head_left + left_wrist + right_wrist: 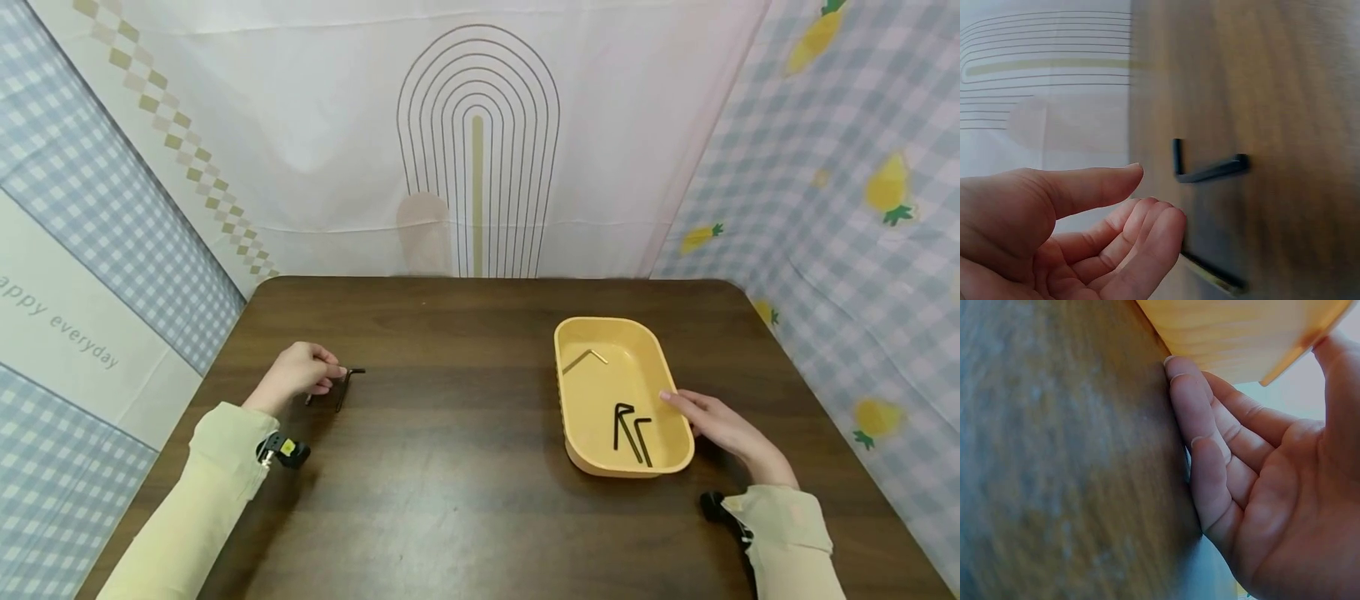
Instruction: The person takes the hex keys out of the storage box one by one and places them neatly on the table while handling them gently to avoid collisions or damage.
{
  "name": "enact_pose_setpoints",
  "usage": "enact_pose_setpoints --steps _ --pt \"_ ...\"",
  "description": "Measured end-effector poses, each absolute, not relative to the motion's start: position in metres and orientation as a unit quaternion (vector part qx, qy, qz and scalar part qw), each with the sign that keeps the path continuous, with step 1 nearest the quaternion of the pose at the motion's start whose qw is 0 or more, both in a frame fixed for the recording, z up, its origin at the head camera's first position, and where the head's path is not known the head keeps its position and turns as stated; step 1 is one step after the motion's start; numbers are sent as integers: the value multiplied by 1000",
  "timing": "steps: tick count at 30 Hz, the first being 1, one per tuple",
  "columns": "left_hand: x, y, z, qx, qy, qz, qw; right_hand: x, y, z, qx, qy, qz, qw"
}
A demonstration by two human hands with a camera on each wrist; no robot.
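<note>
On the table's left side, my left hand [303, 371] hovers by a black hex key [345, 387]. In the left wrist view the thumb [1100, 190] stands apart from the curved fingers, and nothing is between them. A second hex key [1213, 272] lies beyond the fingertips, partly hidden by the hand. My right hand [716, 425] holds the right side of a yellow tray [585, 450], thumb over the rim, other fingers low outside it against the table. In the tray lie several black hex keys [626, 433] and one brass-coloured hex key [588, 354].
The dark wooden table [450, 450] stretches between the two hands. A white patterned cloth [322, 150] hangs behind it, with checked cloth [862, 275] on the right side. Each wrist carries a small black camera [292, 452].
</note>
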State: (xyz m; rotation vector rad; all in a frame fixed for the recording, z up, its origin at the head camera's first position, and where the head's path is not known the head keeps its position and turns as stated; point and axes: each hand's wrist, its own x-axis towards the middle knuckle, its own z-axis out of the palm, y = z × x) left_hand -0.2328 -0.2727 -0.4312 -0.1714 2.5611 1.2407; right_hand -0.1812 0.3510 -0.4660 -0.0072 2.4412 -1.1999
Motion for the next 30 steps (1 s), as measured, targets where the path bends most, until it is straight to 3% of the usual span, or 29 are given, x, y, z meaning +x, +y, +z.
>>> enact_pose_setpoints --steps 15,30 --pt "-257 -235 -420 -15 882 445 152 -176 354 -469 -15 865 -453 216" --pt "-298 -142 -407 63 869 472 136 -181 353 -465 -8 874 -436 216"
